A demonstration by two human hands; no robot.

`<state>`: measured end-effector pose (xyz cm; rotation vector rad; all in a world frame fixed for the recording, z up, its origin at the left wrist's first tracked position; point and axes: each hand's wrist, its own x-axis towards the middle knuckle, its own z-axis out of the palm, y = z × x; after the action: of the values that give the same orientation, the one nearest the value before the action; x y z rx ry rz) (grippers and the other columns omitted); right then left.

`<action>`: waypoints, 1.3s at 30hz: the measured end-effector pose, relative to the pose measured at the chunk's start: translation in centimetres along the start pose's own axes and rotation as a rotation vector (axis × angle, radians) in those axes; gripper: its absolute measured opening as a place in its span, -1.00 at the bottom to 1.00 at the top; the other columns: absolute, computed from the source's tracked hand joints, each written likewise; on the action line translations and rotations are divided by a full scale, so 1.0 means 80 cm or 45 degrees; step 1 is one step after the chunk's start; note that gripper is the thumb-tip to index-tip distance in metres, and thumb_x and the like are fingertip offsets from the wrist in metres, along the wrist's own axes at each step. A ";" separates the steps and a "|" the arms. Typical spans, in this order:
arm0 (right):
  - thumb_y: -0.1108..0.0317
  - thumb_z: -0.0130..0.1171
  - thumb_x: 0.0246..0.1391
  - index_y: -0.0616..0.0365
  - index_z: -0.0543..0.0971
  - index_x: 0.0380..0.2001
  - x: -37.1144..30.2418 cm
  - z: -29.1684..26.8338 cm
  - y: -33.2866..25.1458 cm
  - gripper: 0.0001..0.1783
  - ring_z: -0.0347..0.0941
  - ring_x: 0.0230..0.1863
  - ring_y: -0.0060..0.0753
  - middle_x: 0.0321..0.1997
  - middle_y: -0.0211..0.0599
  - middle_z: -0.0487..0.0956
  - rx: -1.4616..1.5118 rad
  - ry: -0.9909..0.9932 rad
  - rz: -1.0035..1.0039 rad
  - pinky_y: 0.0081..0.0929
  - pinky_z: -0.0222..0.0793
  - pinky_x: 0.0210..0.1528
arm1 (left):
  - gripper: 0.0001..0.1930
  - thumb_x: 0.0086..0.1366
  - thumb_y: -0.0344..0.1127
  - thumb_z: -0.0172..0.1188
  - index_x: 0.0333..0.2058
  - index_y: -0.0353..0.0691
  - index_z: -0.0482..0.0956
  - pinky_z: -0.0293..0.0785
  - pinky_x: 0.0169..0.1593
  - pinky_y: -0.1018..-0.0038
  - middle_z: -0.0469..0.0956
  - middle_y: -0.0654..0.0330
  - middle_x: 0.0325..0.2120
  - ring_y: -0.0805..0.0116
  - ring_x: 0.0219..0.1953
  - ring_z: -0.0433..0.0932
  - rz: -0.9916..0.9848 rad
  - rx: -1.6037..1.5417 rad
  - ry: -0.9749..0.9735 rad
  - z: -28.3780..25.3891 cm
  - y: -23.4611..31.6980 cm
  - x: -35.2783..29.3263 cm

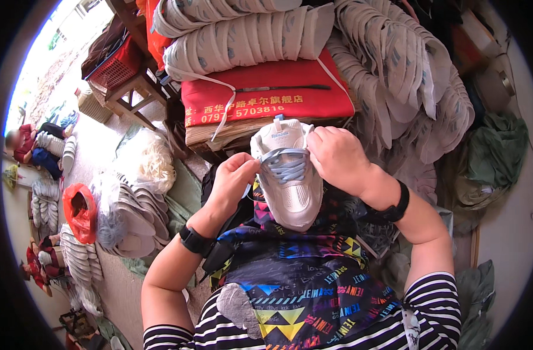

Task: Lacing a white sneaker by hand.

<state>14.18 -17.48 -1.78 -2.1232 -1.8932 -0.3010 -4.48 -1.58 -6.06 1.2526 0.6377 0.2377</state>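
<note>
A white sneaker [295,204] sits in front of my body, toe toward me, over my patterned apron [313,286]. Light blue shoelaces [287,167] criss-cross its tongue, and one strand runs straight across the upper rows. At the shoe's left side, my left hand [234,178] pinches a lace between thumb and forefinger. My right hand [342,158] is closed at the right eyelet edge, near the tongue's top, pinching the lace there; its fingertips partly hide the grip. Both wrists wear dark bands.
Ahead stands a bench covered with red cloth [260,108], bearing a thin dark rod [284,88] and white cord. Nested shoe uppers [249,44] lie stacked on it, with more bundles [395,64] at right. Bagged shoe parts [132,216] and a red bag [80,213] are left; people work beyond.
</note>
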 end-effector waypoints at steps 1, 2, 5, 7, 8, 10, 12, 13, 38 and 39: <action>0.42 0.12 -0.09 0.13 0.44 -0.46 0.000 -0.003 0.001 -0.91 0.46 -0.32 -0.16 -0.45 -0.25 0.46 -0.016 0.001 -0.053 -0.27 0.36 -0.24 | -0.84 0.24 -0.33 0.16 -0.48 -0.27 0.53 0.25 -0.43 0.67 0.44 0.42 -0.59 0.67 -0.53 0.32 0.019 0.005 0.030 0.002 0.001 0.003; 0.42 0.12 -0.09 0.13 0.44 -0.46 0.000 -0.007 0.001 -0.91 0.46 -0.32 -0.16 -0.45 -0.25 0.46 -0.014 0.005 -0.061 -0.27 0.36 -0.24 | -0.84 0.24 -0.33 0.16 -0.48 -0.27 0.53 0.25 -0.43 0.67 0.44 0.42 -0.59 0.67 -0.53 0.32 0.025 0.005 0.037 0.000 -0.001 0.006; 0.42 0.14 -0.10 0.13 0.45 -0.43 0.002 -0.018 0.000 -0.89 0.45 -0.31 -0.23 -0.46 -0.26 0.45 -0.121 -0.108 -0.145 -0.34 0.32 -0.20 | -0.78 0.24 -0.28 0.18 -0.49 -0.33 0.51 0.31 -0.52 0.49 0.45 0.34 -0.67 0.51 -0.63 0.38 0.288 0.443 0.118 -0.003 -0.010 0.018; 0.40 0.17 -0.10 0.12 0.45 -0.42 0.009 -0.020 0.010 -0.86 0.44 -0.32 -0.27 -0.40 -0.25 0.45 -0.119 -0.087 -0.271 -0.38 0.29 -0.18 | -0.82 0.24 -0.31 0.19 -0.45 -0.31 0.52 0.31 -0.49 0.54 0.42 0.33 -0.67 0.56 -0.60 0.36 0.326 0.701 0.057 -0.005 0.006 0.019; 0.40 0.17 -0.10 0.12 0.45 -0.42 0.013 -0.024 0.014 -0.86 0.44 -0.32 -0.27 -0.40 -0.25 0.45 -0.122 -0.084 -0.267 -0.38 0.29 -0.18 | -0.86 0.25 -0.34 0.20 -0.42 -0.29 0.53 0.31 -0.46 0.58 0.39 0.33 -0.66 0.60 -0.57 0.35 0.365 0.957 -0.005 -0.005 0.022 0.017; 0.41 0.22 -0.15 0.11 0.46 -0.38 0.022 -0.030 0.018 -0.79 0.43 -0.31 -0.28 -0.31 -0.24 0.45 -0.154 -0.011 -0.265 -0.40 0.28 -0.17 | -0.76 0.08 -0.38 0.35 -0.25 -0.21 0.55 0.43 -0.36 0.44 0.46 0.17 -0.46 0.27 -0.41 0.50 0.652 1.332 0.089 -0.014 0.045 0.017; 0.44 0.26 -0.17 0.12 0.47 -0.33 0.031 -0.021 0.033 -0.74 0.46 -0.27 -0.21 -0.26 -0.25 0.43 -0.079 0.049 -0.287 -0.33 0.33 -0.17 | -0.71 0.04 -0.40 0.37 -0.22 -0.19 0.54 0.45 -0.28 0.37 0.42 0.14 -0.32 0.18 -0.26 0.48 0.952 1.301 -0.052 -0.018 0.062 0.020; 0.43 0.21 -0.11 0.10 0.46 -0.32 0.033 -0.019 0.042 -0.78 0.47 -0.24 -0.18 -0.26 -0.26 0.44 0.103 -0.030 -0.333 -0.29 0.36 -0.18 | -0.71 0.04 -0.40 0.37 -0.22 -0.19 0.54 0.45 -0.28 0.37 0.42 0.14 -0.32 0.18 -0.26 0.48 0.952 1.301 -0.050 -0.021 0.063 0.025; 0.41 0.19 0.18 0.19 0.58 -0.41 0.067 -0.076 -0.013 -0.89 0.33 -0.32 -0.70 -0.30 -0.51 0.40 1.462 0.289 0.308 -0.68 0.29 -0.28 | -0.85 0.36 -0.30 0.16 -0.22 -0.26 0.55 0.33 -0.11 0.62 0.51 0.33 -0.27 0.59 -0.22 0.43 0.525 -0.033 -0.750 0.044 0.117 0.008; 0.44 0.18 0.17 0.21 0.58 -0.41 0.069 -0.076 -0.012 -0.91 0.37 -0.29 -0.67 -0.35 -0.49 0.44 1.222 0.391 0.194 -0.64 0.34 -0.24 | -0.85 0.37 -0.30 0.14 -0.23 -0.27 0.54 0.36 -0.09 0.59 0.55 0.31 -0.31 0.56 -0.22 0.48 0.496 -0.121 -0.736 0.052 0.111 0.003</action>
<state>14.07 -14.28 5.85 -1.4349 -1.2840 0.2647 -0.40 -1.97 2.82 1.2677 -0.1165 0.2095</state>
